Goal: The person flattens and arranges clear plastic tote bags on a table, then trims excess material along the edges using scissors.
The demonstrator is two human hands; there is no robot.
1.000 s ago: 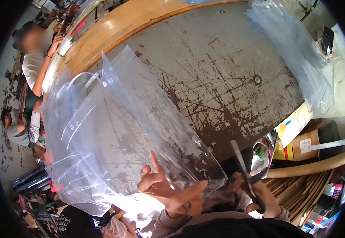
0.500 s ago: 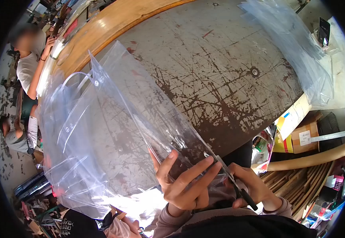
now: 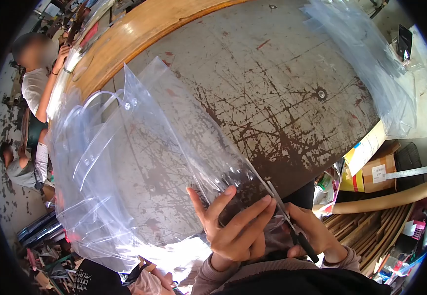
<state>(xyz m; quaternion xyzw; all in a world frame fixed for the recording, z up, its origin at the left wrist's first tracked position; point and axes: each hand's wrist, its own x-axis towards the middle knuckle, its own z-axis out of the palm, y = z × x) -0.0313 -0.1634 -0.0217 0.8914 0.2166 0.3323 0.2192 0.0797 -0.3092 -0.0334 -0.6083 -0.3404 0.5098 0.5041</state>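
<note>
Clear plastic (image 3: pixel 189 129): at the near edge of the table (image 3: pixel 262 69) my left hand (image 3: pixel 234 241), pinch unclear, seemingly steadies it; my right hand (image 3: pixel 317 232) clamps scissors (image 3: pixel 304 246)

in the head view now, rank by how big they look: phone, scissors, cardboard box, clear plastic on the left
1. Clear plastic on the left
2. Cardboard box
3. Unranked: scissors and phone. The scissors look longer but thin, nearer the camera and partly covered by the right hand.
</note>
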